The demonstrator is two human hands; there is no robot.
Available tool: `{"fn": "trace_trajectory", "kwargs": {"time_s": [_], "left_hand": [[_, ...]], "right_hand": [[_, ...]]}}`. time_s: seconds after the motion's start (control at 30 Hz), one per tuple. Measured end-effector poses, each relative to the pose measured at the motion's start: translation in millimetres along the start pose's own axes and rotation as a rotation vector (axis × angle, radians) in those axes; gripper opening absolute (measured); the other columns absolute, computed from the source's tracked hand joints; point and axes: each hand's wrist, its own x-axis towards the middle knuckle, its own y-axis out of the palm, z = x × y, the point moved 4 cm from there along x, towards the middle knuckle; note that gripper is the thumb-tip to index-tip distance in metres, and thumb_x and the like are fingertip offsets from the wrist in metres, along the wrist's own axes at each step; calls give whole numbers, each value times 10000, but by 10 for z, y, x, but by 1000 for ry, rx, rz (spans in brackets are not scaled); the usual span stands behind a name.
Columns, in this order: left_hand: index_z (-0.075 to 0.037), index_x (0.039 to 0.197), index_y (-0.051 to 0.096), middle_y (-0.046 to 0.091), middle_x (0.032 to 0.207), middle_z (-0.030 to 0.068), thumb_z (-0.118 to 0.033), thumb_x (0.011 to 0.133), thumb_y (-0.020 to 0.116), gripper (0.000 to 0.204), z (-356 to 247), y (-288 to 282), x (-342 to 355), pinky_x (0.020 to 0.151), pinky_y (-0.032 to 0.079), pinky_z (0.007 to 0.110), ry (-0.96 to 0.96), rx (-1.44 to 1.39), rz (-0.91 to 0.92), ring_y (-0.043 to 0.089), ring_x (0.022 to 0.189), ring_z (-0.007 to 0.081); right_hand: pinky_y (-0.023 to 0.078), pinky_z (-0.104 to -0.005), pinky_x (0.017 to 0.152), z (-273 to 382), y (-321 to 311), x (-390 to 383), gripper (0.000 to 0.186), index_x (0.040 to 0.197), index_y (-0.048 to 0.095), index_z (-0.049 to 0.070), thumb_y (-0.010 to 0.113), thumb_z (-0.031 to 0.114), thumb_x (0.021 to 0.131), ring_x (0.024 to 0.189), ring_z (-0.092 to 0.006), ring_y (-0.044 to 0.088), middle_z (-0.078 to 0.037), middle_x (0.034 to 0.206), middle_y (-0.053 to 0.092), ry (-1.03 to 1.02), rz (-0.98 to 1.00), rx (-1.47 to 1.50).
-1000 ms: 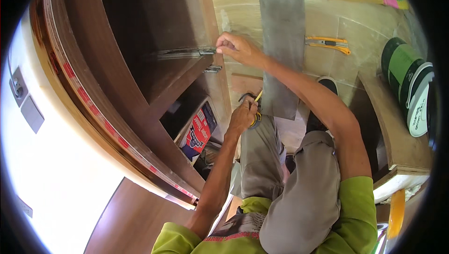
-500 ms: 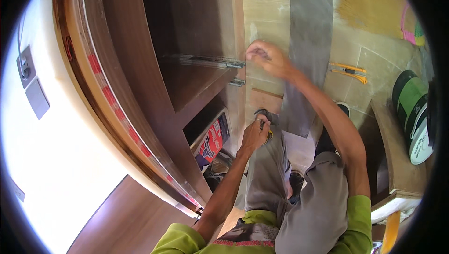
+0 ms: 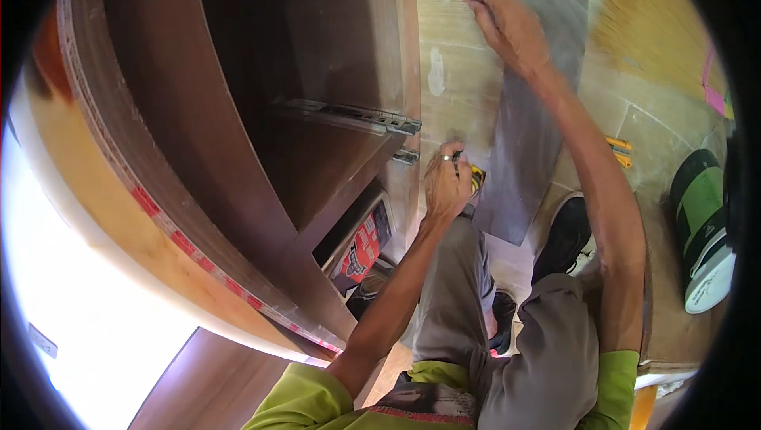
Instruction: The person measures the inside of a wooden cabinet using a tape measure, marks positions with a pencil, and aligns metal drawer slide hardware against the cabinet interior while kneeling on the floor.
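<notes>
My left hand [image 3: 445, 186], low at the center, is closed on a yellow-and-black tape measure [image 3: 476, 179] above my knee. My right hand [image 3: 507, 26] is up at the top, fingers curled over a pale wood-grain board [image 3: 449, 89]; whether they hold anything is hidden. Left of both hands is an open brown cabinet [image 3: 293, 26] with a metal drawer slide [image 3: 361, 117] and a shorter slide piece [image 3: 406, 156] below it. A long grey strip [image 3: 515, 200] lies right of my left hand.
An orange utility knife [image 3: 622, 159] is partly hidden by my right arm. A green-and-black tub [image 3: 697, 200] lies at the right above a wooden box [image 3: 674, 335]. My shoe [image 3: 563, 232], a broom [image 3: 650, 2] and a printed red-and-dark carton [image 3: 357, 248] are also in view.
My right hand has moved from the drawer slide up and rightward to the top. My left hand with the tape measure has risen. The view has shifted slightly.
</notes>
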Motion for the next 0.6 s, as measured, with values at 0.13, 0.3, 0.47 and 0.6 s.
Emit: {"fn": "trace_trajectory", "kwargs": {"time_s": [0.13, 0.3, 0.47, 0.6], "left_hand": [[-3, 1184, 516, 647, 947, 266, -204, 985, 460, 288, -100, 167, 233, 813, 461, 496, 52, 68, -127, 621, 902, 432], [11, 1188, 508, 637, 998, 277, -173, 979, 473, 281, -60, 187, 327, 832, 459, 492, -20, 70, -145, 615, 932, 442], [13, 1207, 507, 626, 1061, 275, -167, 975, 492, 294, -92, 163, 288, 853, 468, 481, -7, 82, -198, 610, 973, 436], [17, 1218, 512, 614, 1109, 265, -180, 972, 513, 316, -100, 162, 290, 873, 477, 463, 0, 88, -230, 607, 1005, 421]], "right_hand": [[479, -419, 821, -123, -59, 184, 151, 1083, 604, 84, 584, 82, 934, 944, -330, 601, -119, 971, 608, 46, 74, -24], [480, -422, 830, -145, 17, 271, 169, 1090, 602, 80, 578, 92, 923, 960, -341, 596, -124, 985, 607, 34, 198, -57], [498, -447, 773, -196, 31, 353, 148, 1069, 610, 114, 579, 112, 924, 930, -323, 615, -98, 960, 620, 158, 154, -211], [518, -436, 730, -167, 34, 373, 130, 1057, 614, 144, 598, 147, 928, 866, -288, 634, -53, 925, 633, 56, 77, -324]]}}
